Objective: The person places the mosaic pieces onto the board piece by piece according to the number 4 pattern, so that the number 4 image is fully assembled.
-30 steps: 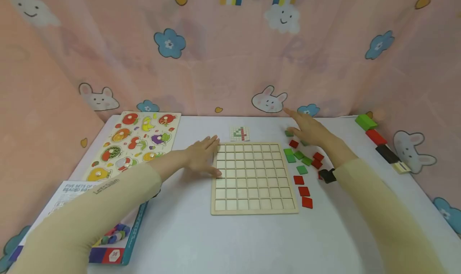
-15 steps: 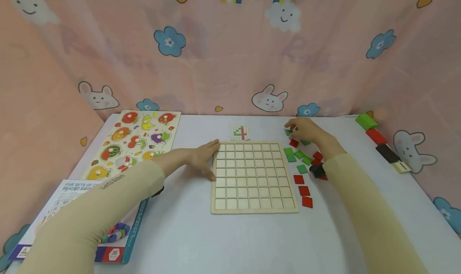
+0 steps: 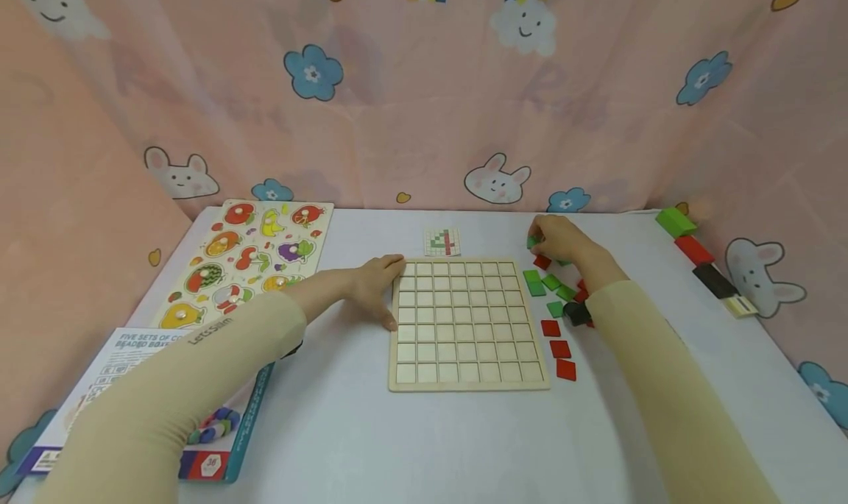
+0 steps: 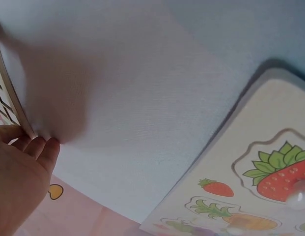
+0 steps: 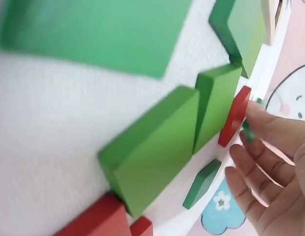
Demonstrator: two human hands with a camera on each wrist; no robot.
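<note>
A wooden grid board lies flat on the table with its square cells bare. My left hand rests at the board's left edge, fingers extended towards the far corner and thumb lower down. The left wrist view shows its fingertips on the table beside the board's rim. Beyond the board's right side, my right hand pinches a small green tile between thumb and forefinger, partly covered by them. Close to that hand lie a red tile and another green tile.
Several green tiles and red tiles lie right of the board. A small pattern card sits behind it. On the left are a fruit puzzle board and a box. Coloured blocks line the far right.
My right hand has come down from above the tiles, and its fingers have closed on the far green tile. My left hand has stayed at the board's edge, its thumb shifting slightly.
</note>
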